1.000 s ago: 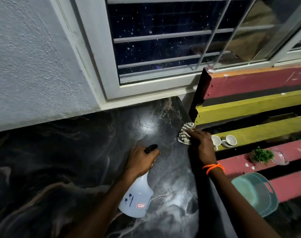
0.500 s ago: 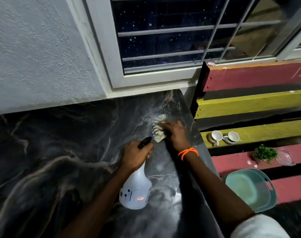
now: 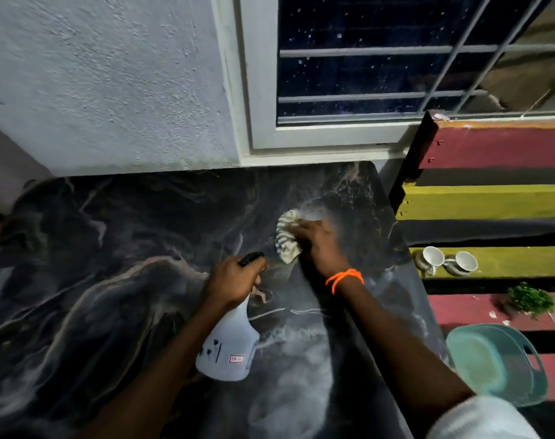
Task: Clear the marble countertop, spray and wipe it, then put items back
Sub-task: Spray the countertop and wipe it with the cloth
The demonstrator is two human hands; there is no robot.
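Gripped around the neck of the white spray bottle point(image 3: 227, 346), the left hand point(image 3: 233, 285) holds it just above the dark marble desk point(image 3: 111, 264), while the right hand point(image 3: 320, 247) presses a bunched striped cloth point(image 3: 287, 237) flat on the desk near its far right corner. Wiping looks to be the step in hand, with the desk cleared. Next, I judge, the cloth must sweep the unwiped left side before the 2 cups point(image 3: 448, 263) on the painted bench point(image 3: 507, 201) come back.
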